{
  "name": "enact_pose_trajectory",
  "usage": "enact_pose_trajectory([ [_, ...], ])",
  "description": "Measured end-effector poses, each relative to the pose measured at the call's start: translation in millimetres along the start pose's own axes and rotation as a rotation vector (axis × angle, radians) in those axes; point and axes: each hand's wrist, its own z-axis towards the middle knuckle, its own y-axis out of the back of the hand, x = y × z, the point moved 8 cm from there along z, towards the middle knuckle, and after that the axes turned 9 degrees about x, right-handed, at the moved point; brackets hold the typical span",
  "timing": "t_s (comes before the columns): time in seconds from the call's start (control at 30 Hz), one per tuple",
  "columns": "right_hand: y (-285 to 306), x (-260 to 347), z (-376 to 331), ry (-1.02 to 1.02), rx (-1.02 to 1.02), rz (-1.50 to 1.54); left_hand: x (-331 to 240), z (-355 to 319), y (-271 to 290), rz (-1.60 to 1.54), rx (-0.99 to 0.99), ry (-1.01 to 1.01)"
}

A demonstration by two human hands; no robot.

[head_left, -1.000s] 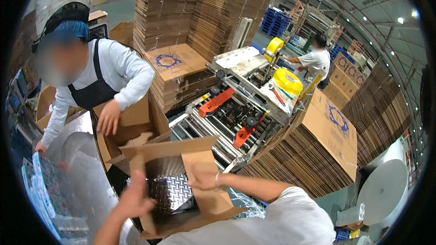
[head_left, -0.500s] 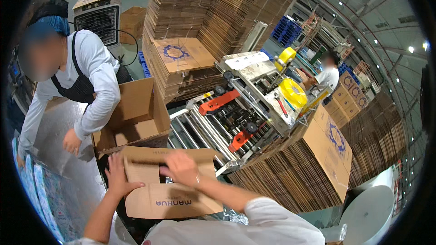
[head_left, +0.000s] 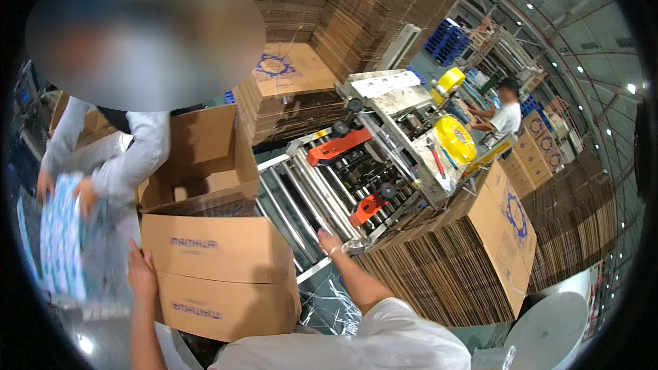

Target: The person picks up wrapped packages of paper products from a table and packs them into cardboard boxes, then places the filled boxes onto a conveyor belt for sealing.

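Observation:
A brown cardboard carton [head_left: 219, 250] stands in front of me, its two long top flaps folded down and meeting along a seam. Against its left side rests my left hand [head_left: 142, 275], fingers stretched out and touching the cardboard. To the right, my right hand [head_left: 330, 241] is apart from the carton, reaching over the metal rollers [head_left: 301, 195] with its fingers extended and nothing visible in them. Just beyond sits an open carton [head_left: 199, 144]. At the left, a co-worker's hands [head_left: 83, 192] hold a stack of blue-and-white patterned packs [head_left: 63, 240], blurred by motion.
A carton sealing machine [head_left: 391, 137] with yellow tape rolls [head_left: 454, 138] and red arms stands over the rollers. Flattened cartons are stacked at right [head_left: 445, 253] and behind [head_left: 295, 72]. Another person [head_left: 506, 113] is farther off. White plastic strips [head_left: 332, 301] lie beside the near carton.
The near carton's top flaps, apart before, now lie closed. My right hand has left the carton for the rollers; my left has lowered along its side. The co-worker has grasped the packs.

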Motion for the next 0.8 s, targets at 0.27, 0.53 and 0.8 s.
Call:
enact_pose_trajectory([
  [0.27, -118.8, -58.4, -107.9, -0.320, 0.141, 0.389, 101.5, 20.5, -33.4, 0.000, 0.124, 0.070],
  [0.53, 153.2, 202.9, -177.9, 0.279, 0.247, 0.570, -51.6, -68.6, -110.5, -1.461, 0.775, 0.220],
  [0.8, -61.4, 366.2, -249.7, 0.730, 0.411, -0.254, -120.0, -93.3, -23.1, -0.626, 0.242, -0.284],
])
